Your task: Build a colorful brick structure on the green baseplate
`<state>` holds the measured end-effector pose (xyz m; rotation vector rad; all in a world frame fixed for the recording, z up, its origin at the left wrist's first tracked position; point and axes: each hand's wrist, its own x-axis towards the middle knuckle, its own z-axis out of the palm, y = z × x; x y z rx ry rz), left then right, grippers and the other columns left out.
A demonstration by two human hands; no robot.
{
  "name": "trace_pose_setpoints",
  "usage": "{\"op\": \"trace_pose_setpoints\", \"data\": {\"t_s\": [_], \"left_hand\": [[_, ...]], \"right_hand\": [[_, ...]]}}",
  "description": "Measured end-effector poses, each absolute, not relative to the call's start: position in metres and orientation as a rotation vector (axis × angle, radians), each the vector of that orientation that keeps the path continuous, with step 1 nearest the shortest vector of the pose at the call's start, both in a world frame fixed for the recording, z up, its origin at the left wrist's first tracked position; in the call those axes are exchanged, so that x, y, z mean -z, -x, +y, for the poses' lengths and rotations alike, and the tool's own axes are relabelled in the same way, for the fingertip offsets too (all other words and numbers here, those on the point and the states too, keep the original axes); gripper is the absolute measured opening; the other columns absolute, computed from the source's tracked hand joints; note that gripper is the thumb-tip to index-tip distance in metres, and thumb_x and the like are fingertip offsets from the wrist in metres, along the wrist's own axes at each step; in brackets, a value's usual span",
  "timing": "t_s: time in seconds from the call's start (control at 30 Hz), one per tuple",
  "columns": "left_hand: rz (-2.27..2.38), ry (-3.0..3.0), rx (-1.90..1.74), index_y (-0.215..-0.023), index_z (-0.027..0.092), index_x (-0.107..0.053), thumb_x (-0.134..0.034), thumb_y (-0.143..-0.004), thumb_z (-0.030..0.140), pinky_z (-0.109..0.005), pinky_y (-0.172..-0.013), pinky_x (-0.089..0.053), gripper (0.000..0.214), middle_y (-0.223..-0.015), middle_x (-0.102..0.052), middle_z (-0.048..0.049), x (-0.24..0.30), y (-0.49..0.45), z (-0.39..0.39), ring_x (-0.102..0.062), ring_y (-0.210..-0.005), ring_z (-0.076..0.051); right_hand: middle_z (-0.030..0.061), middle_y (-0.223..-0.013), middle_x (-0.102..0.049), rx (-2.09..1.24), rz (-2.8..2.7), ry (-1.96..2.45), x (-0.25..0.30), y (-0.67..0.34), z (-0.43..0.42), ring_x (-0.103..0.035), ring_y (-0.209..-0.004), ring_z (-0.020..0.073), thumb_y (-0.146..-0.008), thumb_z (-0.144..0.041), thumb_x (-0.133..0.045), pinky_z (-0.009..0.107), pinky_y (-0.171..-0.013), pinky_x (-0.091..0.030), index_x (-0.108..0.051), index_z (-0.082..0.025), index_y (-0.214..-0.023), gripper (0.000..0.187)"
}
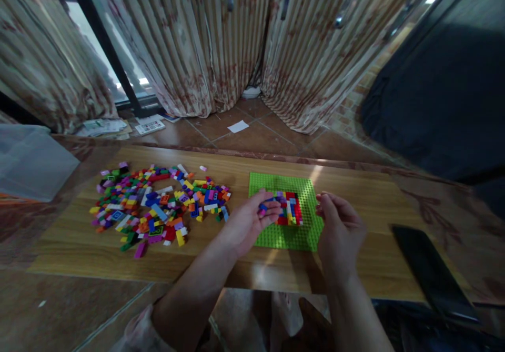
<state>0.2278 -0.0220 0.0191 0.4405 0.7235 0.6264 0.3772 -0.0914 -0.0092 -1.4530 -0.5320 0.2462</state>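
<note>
My left hand (pixel 248 220) is turned palm up over the left part of the green baseplate (pixel 290 239). A few small building bricks (pixel 262 208), blue and pinkish, lie in its cupped fingers. Just beyond the fingertips, a block of red, yellow, white and blue bricks (pixel 292 210) is built up on the baseplate; the hand covers part of its left side. My right hand (pixel 341 231) hovers at the baseplate's right edge, thumb and fingers pinched together. Whatever the pinch holds, if anything, is too small to make out.
Loose bricks in many colours form a wide pile (pixel 158 204) on the left of the wooden table (pixel 213 157). A black phone-like slab (pixel 430 268) lies at the right end. At far left stands a translucent plastic bin (pixel 35 162). Curtains (pixel 236 52) hang behind.
</note>
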Motion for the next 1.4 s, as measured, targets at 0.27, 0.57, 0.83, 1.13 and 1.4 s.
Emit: {"op": "trace_pose_setpoints", "data": {"t_s": [0.27,0.57,0.83,1.13,1.4], "left_hand": [[0.597,-0.372,-0.603,-0.105,0.011,-0.064,-0.045,-0.096,0.042,-0.022,-0.078,-0.048,0.037,-0.101,-0.065,-0.0101,-0.017,-0.227,-0.023,-0.061,-0.088,-0.013],[0.552,-0.402,-0.558,-0.111,0.011,-0.063,-0.041,-0.098,0.04,-0.024,-0.087,-0.047,0.039,-0.11,-0.065,-0.0124,-0.017,-0.228,-0.027,-0.062,-0.098,-0.015],[0.79,-0.764,-0.687,-0.085,0.012,-0.07,-0.069,-0.079,0.019,-0.024,-0.068,-0.052,0.009,-0.076,-0.07,-0.0033,-0.006,-0.231,-0.025,-0.064,-0.067,-0.011],[0.756,-0.732,-0.641,-0.075,0.01,-0.07,-0.082,-0.066,0.029,-0.022,-0.064,-0.051,0.024,-0.071,-0.07,-0.0034,-0.005,-0.228,-0.025,-0.063,-0.061,-0.009],[0.791,-0.771,-0.698,-0.077,0.011,-0.07,-0.081,-0.066,0.032,-0.024,-0.064,-0.051,0.026,-0.069,-0.069,-0.0036,-0.005,-0.22,-0.014,-0.064,-0.063,-0.011]], "right_hand": [[0.0056,-0.107,-0.067,-0.241,-1.407,1.648,0.001,-0.341,-0.1,-0.059,-0.102,0.0218,-0.084,-0.033,-0.065,0.041,-0.09,-0.047,-0.07,-0.027,-0.101,0.019],[0.0068,-0.101,-0.069,0.017,-1.47,1.738,0.009,-0.336,-0.095,-0.06,-0.093,0.0221,-0.088,-0.032,-0.06,0.041,-0.082,-0.048,-0.071,-0.024,-0.099,0.017],[0.0023,-0.094,-0.071,-0.282,-1.219,1.655,0.012,-0.343,-0.098,-0.064,-0.088,0.0176,-0.087,-0.036,-0.063,0.034,-0.08,-0.049,-0.071,-0.024,-0.094,0.016],[0.0004,-0.081,-0.07,-0.338,-1.132,1.648,0.007,-0.343,-0.098,-0.062,-0.077,0.015,-0.084,-0.034,-0.066,0.029,-0.074,-0.047,-0.071,-0.022,-0.084,0.012],[0.0015,-0.081,-0.072,-0.463,-0.626,1.436,0.009,-0.367,-0.097,-0.063,-0.077,0.0149,-0.074,-0.036,-0.074,0.03,-0.074,-0.049,-0.073,-0.02,-0.085,0.019]]}}
